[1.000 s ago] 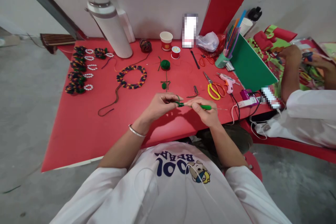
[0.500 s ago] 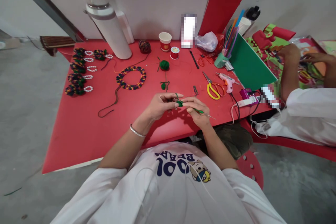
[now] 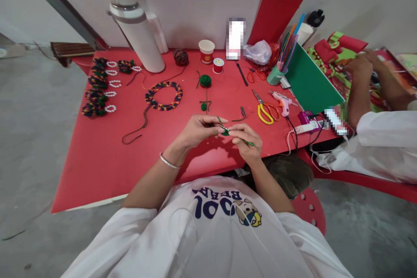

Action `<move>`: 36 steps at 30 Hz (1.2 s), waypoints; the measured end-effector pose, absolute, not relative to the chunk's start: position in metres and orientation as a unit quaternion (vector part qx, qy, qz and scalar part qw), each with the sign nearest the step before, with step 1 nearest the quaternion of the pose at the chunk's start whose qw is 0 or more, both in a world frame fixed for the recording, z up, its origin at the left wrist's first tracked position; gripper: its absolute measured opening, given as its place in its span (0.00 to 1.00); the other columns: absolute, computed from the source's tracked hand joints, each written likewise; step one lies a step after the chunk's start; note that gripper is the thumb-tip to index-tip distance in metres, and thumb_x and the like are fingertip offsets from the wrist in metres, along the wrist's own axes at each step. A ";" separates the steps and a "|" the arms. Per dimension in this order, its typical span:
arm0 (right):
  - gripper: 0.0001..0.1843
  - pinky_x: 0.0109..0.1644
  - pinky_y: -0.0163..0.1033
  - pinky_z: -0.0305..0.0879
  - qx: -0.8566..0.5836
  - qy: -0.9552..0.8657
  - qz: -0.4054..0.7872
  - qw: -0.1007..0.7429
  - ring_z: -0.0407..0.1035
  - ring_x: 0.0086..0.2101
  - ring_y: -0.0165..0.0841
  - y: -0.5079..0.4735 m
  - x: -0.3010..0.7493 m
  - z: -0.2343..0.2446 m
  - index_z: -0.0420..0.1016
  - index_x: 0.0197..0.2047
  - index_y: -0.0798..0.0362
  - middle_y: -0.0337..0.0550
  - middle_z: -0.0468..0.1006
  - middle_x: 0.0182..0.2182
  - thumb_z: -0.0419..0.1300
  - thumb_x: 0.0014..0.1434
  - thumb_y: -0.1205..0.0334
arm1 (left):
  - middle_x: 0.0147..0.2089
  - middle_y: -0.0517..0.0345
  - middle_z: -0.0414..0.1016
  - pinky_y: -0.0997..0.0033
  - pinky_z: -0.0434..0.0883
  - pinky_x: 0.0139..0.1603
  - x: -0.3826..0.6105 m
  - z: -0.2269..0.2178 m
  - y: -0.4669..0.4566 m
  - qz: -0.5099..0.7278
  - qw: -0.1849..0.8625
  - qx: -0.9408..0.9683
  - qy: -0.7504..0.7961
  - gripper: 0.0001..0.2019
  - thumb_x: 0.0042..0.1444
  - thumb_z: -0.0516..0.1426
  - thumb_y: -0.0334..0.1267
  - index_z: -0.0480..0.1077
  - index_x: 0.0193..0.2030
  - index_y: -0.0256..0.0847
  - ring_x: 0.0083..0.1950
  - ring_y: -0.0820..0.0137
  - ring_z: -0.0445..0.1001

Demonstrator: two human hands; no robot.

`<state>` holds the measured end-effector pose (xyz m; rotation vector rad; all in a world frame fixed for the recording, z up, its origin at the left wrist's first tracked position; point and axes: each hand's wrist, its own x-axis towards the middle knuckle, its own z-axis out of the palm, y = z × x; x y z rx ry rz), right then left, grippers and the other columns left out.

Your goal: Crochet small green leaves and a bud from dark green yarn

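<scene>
My left hand (image 3: 202, 131) pinches a small piece of green crochet work (image 3: 225, 132), with green yarn running over its index finger. In my right hand (image 3: 246, 140) is a crochet hook (image 3: 249, 143) with a green handle, its tip at the green piece. Both hands are close together above the table's front edge. Beyond them lie a tiny green yarn ball (image 3: 203, 107) and a larger green yarn ball (image 3: 205, 81). To the left is a multicoloured crocheted ring (image 3: 163, 95) with a long brown tail.
On the red table (image 3: 97, 160) stand a white thermos (image 3: 140, 34), a paper cup (image 3: 206, 51) and a thread spool (image 3: 218, 65). Scissors (image 3: 265, 110) and a pink glue gun (image 3: 282, 102) lie right. Crocheted pieces with beads (image 3: 97, 80) line the left. A co-worker's hands (image 3: 358, 65) work beyond a green board (image 3: 312, 82).
The right hand has tilted the crochet hook and shifted slightly right; its thin far end no longer shows clearly. The left hand stays nearly in place. The co-worker's hands have come together.
</scene>
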<state>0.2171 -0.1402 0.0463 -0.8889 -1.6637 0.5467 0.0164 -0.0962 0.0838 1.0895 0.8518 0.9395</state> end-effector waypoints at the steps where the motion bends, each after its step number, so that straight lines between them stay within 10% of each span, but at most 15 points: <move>1: 0.14 0.43 0.46 0.80 -0.383 -0.699 0.216 0.565 0.80 0.41 0.37 -0.142 0.216 0.047 0.86 0.47 0.43 0.46 0.84 0.42 0.62 0.70 0.47 | 0.31 0.53 0.84 0.74 0.67 0.27 0.019 0.083 -0.097 0.420 0.677 0.471 0.379 0.19 0.38 0.78 0.42 0.86 0.37 0.38 0.26 0.75 0.72; 12: 0.13 0.49 0.48 0.79 -0.437 -0.729 -0.006 0.527 0.81 0.46 0.39 -0.147 0.203 0.039 0.83 0.55 0.41 0.48 0.85 0.47 0.65 0.69 0.57 | 0.27 0.61 0.78 0.78 0.64 0.20 0.048 0.077 -0.106 0.505 0.671 0.351 0.414 0.24 0.36 0.77 0.42 0.85 0.43 0.37 0.22 0.79 0.67; 19: 0.16 0.46 0.47 0.78 -0.328 -0.708 0.066 0.621 0.79 0.46 0.38 -0.135 0.203 0.040 0.81 0.58 0.36 0.45 0.85 0.48 0.64 0.70 0.58 | 0.33 0.55 0.83 0.79 0.70 0.21 0.036 0.083 -0.104 0.439 0.757 0.306 0.375 0.18 0.35 0.77 0.36 0.85 0.36 0.37 0.25 0.76 0.74; 36: 0.14 0.47 0.51 0.76 -0.261 -0.784 0.152 0.542 0.80 0.42 0.38 -0.122 0.235 0.067 0.83 0.55 0.34 0.40 0.89 0.44 0.67 0.66 0.51 | 0.28 0.56 0.81 0.79 0.69 0.20 0.013 0.089 -0.098 0.395 0.762 0.336 0.387 0.17 0.35 0.74 0.30 0.86 0.37 0.35 0.22 0.77 0.73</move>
